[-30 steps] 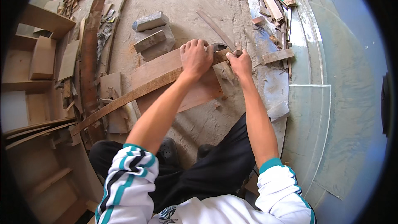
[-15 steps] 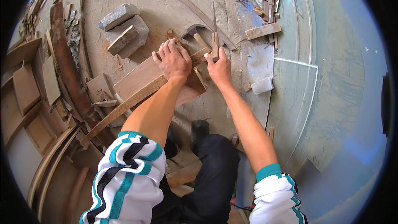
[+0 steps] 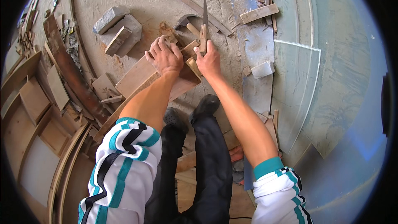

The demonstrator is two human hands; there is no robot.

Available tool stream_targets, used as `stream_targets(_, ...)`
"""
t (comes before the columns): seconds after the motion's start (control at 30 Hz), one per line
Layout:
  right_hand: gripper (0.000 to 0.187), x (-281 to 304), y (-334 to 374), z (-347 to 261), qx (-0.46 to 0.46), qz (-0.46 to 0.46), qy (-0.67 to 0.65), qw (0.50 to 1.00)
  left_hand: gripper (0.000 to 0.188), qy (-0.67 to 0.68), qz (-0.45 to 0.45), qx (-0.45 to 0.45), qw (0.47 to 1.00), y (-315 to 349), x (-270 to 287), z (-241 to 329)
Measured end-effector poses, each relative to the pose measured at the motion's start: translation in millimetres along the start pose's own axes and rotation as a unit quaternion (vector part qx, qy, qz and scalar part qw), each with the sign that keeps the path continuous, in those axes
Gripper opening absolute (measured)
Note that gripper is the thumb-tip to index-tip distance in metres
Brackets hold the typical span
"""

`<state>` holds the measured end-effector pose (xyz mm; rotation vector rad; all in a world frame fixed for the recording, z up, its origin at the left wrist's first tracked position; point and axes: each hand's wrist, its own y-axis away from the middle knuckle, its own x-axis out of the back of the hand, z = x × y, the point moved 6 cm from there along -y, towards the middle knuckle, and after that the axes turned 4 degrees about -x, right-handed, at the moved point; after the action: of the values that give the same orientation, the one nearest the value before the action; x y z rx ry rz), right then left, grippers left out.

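My left hand (image 3: 166,57) bears down on a long wooden strip (image 3: 129,104), its fingers bent over the far side. The strip runs slantwise toward my left sleeve and rests on wider wooden boards (image 3: 134,74). My right hand (image 3: 208,60) is closed around the wooden handle of a saw (image 3: 205,10), whose narrow blade points away from me, seen almost edge-on. Handle and strip end lie close together; whether the blade touches wood I cannot tell. Just beyond my hands lies a hammer-like tool (image 3: 185,21) with a dark curved head and wooden handle.
Grey stone blocks (image 3: 111,19) with a wood offcut (image 3: 118,40) sit at the far left. Scrap boards (image 3: 39,99) crowd the left. Glass sheets (image 3: 295,83) lie at the right, beside a bluish plank (image 3: 253,54) bearing a pale block (image 3: 262,70). My feet (image 3: 206,107) stand close below.
The view has shifted, so hands and boards appear slightly farther left and up, and more of my legs shows. Both hands keep nearly the same hold on strip and saw.
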<state>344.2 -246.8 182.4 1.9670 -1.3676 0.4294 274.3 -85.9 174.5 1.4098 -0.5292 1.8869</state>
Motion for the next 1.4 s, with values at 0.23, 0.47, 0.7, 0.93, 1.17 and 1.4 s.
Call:
stream_targets(0.23, 0.033, 0.7, 6.6, 3.2, -0.006, -0.011, -0.043, 0.999, 0.049, -0.026, -0.008, -0.011, 1.0, 5.2, -1.4, -2.3)
stream_targets(0.47, 0.032, -2.5, 3.2, 0.8, 0.012, -0.011, -0.043, 0.999, 0.051, -0.027, 0.001, -0.012, 1.0, 4.5, 0.7, -3.9)
stream_targets(0.7, 0.033, -1.3, 15.1, 5.6, 0.0, -0.015, -0.035, 0.999, 0.056, -0.034, -0.016, -0.033, 0.999, 13.1, 5.4, -5.1)
stream_targets(0.93, 0.036, 4.5, -0.5, 4.4, -0.04, -0.008, -0.019, 0.999, 0.056, 0.006, -0.036, -0.022, 0.999, 0.0, 8.1, 3.4)
stream_targets(1.17, 0.033, 5.3, 1.9, -4.9, -0.057, -0.024, 0.03, 0.998, 0.061, 0.034, -0.098, -0.106, 0.989, 5.9, 11.0, 0.0)
stream_targets(1.4, 0.038, 2.6, 8.6, 2.0, -0.099, -0.033, 0.052, 0.993, 0.049, 0.02, -0.124, -0.086, 0.988, 8.2, 7.0, 0.0)
